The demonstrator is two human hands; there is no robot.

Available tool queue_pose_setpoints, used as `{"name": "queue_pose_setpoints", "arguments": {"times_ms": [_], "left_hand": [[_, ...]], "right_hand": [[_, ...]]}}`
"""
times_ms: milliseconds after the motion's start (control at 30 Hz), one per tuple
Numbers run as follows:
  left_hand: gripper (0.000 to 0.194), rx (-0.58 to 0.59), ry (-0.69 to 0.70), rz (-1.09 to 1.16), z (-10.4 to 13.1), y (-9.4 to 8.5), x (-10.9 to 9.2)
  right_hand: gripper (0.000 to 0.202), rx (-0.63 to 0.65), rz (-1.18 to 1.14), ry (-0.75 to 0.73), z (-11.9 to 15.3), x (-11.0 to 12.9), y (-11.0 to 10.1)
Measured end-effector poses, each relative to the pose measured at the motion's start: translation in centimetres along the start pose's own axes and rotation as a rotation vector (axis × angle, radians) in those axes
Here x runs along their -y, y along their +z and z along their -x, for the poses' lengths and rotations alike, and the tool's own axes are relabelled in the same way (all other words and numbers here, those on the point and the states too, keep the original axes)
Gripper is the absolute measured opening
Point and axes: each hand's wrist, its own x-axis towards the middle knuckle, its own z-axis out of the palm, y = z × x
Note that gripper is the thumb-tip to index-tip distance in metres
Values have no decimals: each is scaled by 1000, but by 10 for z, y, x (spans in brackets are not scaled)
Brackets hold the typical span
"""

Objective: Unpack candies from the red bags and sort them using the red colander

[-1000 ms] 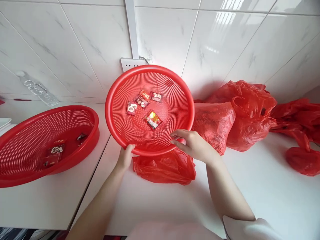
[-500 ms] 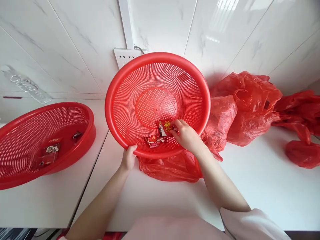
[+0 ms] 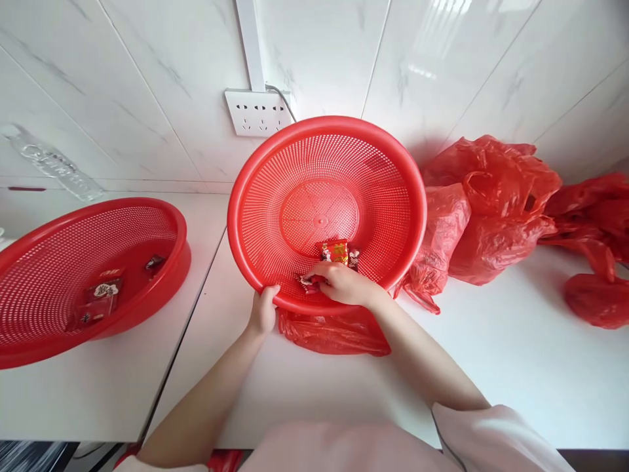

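A round red plastic mesh basket (image 3: 319, 196) is tilted toward me above the white table. Its front left rim is gripped by my left hand (image 3: 264, 308), thumb on top. Inside, my right hand (image 3: 341, 282) is pinched at several small wrapped packets near the front wall. A dark red packet (image 3: 308, 284) shows at its fingertips, partly covered by them. Just behind the fingers lies a red and gold snack packet (image 3: 335, 250), with a small dark packet (image 3: 353, 259) beside it. Under the basket's front, a red plastic bag (image 3: 334, 333) lies on the table.
On the left, another red mesh basket (image 3: 179, 246) holds a few packets (image 3: 103, 292). A clear plastic bottle (image 3: 54, 164) lies behind it. Filled red plastic bags (image 3: 506, 210) stand to the right against the tiled wall. A power strip (image 3: 258, 113) is fixed behind the basket.
My right hand has moved left from the red and gold packet to the packets at the front wall. The basket has shifted slightly right and down in view, and my left hand still grips its rim.
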Motion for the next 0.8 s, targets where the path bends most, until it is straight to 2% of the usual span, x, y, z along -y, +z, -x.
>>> {"name": "queue_pose_setpoints", "arguments": {"times_ms": [100,200,300,367,633,800], "left_hand": [[19,-49,15,16,-3,-3,-1],[21,-105,51,3,-6,-5,-6],[20,-168,95,-15,-10,-8,-12],[19,-208,114,-7,-13,-8,-15],[17,-223,104,39,-17,-10,-20],[16,-226,118,45,-18,-11,-18]], "right_hand": [[24,-171,-87,149,0,-2,-5],[28,-332,-442,292,0,0,-12],[40,-314,-907,321,3,4,-21],[43,-302,-1049,344,6,8,-26],[39,-251,-1191,370,13,22,-37],[42,-318,-1209,306,13,26,-39]]}}
